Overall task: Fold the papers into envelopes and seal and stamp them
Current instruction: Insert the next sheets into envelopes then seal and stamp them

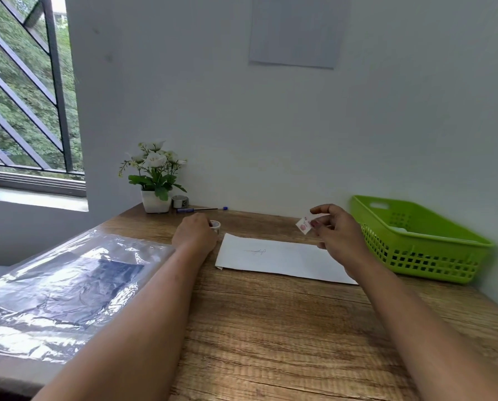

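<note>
Right now I see the right hand [336, 235] pinching a small stamp [304, 224] by one edge, raised above the folded envelope [282, 259] lying just below that pinch. I'd lower it flat onto a corner and press outward. My left hand [194, 234] closes around a small white pot [215, 225]; its contents stay hidden, and the stamp's design is blurred.

Soft daylight from the window [25, 91] glares off the plastic sheet [68, 285]; edges bend.
</note>
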